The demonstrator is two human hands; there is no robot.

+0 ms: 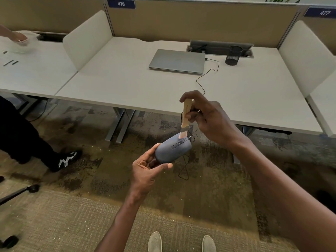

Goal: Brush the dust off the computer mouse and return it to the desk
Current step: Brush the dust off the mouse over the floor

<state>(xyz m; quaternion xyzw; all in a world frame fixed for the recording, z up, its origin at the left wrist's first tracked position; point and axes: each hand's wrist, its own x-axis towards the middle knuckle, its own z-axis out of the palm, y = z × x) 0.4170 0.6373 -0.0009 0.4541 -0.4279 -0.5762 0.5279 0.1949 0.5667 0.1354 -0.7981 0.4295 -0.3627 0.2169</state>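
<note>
Head view: we see our left hand (147, 166) gripping the rear of the mouse (172, 149), fingers and thumb curled round it, holding it in the air over the carpet (109, 206), in front of the desk (127, 79) and not on it. Our right hand (201, 113) pinches the wooden handle of a brush (185, 119), whose pale bristles touch the mouse's front end near the wheel. The hand hides part of the handle. The mouse cable (205, 77) loops below the mouse and runs up to the closed laptop (177, 60); its path behind our right hand is hidden. A pen cup (233, 55) stands near the laptop. At the left edge, another person's hand and leg are cut off.
</note>
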